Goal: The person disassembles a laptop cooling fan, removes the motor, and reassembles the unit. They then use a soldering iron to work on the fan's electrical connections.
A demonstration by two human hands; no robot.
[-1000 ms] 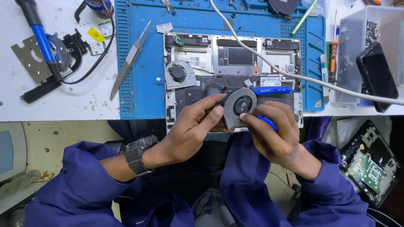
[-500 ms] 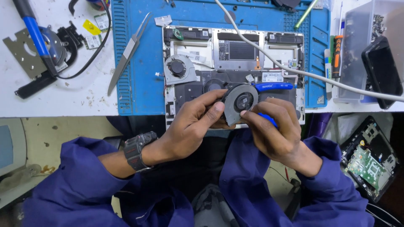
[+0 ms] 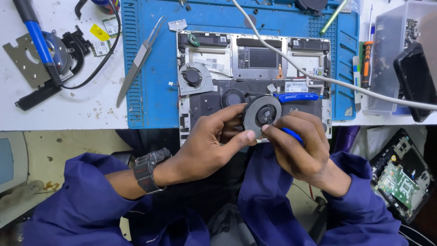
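The left hand (image 3: pixel 209 141) and the right hand (image 3: pixel 298 143) meet over the near edge of the opened laptop chassis (image 3: pixel 255 82), and between them they hold a round grey cooling fan (image 3: pixel 261 114) lifted and tilted so its dark hub faces the camera. The left thumb and fingers are closed on the fan's rim from about 8 o'clock; the right fingertips pinch the same rim from about 4 o'clock, so both grips are shut on it, neither clearly nearer than the other. The right hand also has a blue-handled tool (image 3: pixel 291 134) tucked under its fingers; its tip is hidden. The fan is a flat disc with no obvious long axis, lying at 12 o'clock from both palms. A second blue-handled screwdriver (image 3: pixel 298 96) rests across the chassis just beyond the fan at 1 o'clock. Another fan (image 3: pixel 195 77) still sits in the chassis at 10 o'clock, and steel tweezers (image 3: pixel 139 59) lie on the blue mat (image 3: pixel 154 100) well off at 9 o'clock.
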